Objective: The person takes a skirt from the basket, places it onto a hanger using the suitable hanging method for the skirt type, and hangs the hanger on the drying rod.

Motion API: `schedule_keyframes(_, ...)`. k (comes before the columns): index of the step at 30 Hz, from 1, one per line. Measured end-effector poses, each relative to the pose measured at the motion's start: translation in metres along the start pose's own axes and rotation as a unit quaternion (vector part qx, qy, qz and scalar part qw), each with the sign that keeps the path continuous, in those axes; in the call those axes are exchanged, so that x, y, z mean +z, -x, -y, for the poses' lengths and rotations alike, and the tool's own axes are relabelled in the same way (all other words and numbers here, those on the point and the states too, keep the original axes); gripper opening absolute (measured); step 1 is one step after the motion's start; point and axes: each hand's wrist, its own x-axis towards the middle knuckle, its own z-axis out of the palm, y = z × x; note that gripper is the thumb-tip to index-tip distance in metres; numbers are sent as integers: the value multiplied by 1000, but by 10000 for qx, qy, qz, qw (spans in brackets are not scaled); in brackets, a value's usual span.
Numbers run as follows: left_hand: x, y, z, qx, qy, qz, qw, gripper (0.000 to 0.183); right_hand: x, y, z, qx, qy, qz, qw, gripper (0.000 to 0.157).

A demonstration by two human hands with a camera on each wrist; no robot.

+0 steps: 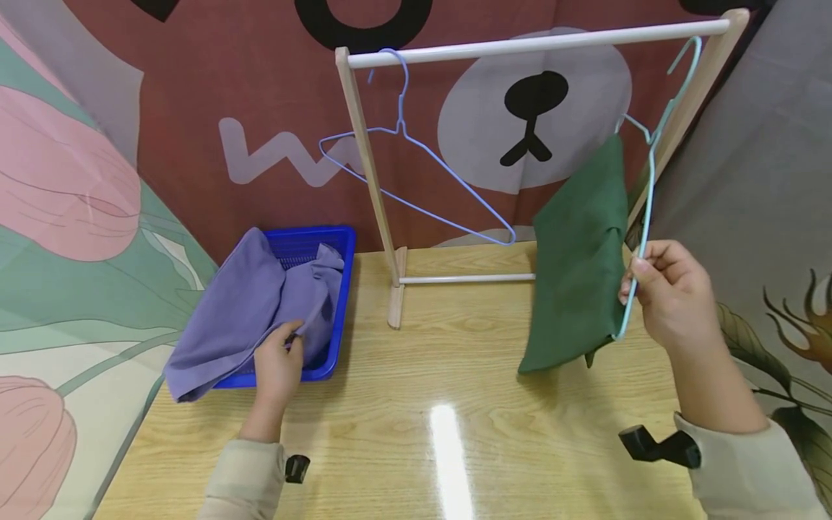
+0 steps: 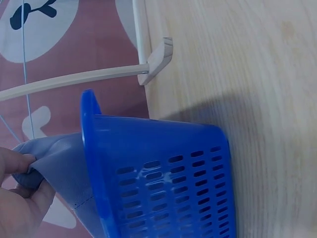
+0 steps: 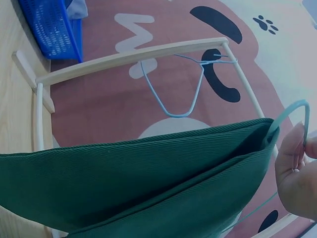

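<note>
My left hand (image 1: 279, 365) pinches the edge of a purple cloth (image 1: 234, 296) between thumb and fingers. That cloth lies heaped in a blue plastic basket (image 1: 345, 296) and spills over its left rim. In the left wrist view, the gripped part of the cloth (image 2: 64, 166) stands above the basket rim. My right hand (image 1: 676, 296) pinches the lower side of a light teal hanger (image 1: 650, 188), which is turned nearly edge-on. A green cloth (image 1: 578, 267) hangs from this hanger. Whether its hook rests on the rail cannot be told.
A small rack with wooden posts (image 1: 367, 166) and a white top rail (image 1: 539, 48) stands on the wooden table (image 1: 390, 433). A bare blue hanger (image 1: 400, 119) hangs at the rail's left end. Patterned fabric (image 1: 260, 87) covers the back and sides.
</note>
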Motion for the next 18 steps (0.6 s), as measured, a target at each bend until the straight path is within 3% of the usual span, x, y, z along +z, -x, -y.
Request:
schedule_keyframes(6, -3, -2, -2, -199, 134, -112, 9996, 20, 0, -8, 2, 2, 10, -227, 9997, 12)
schedule_keyframes(18, -9, -10, -7, -3, 350, -631, 9974, 18, -3, -19, 2, -112, -50, -364, 9993, 16)
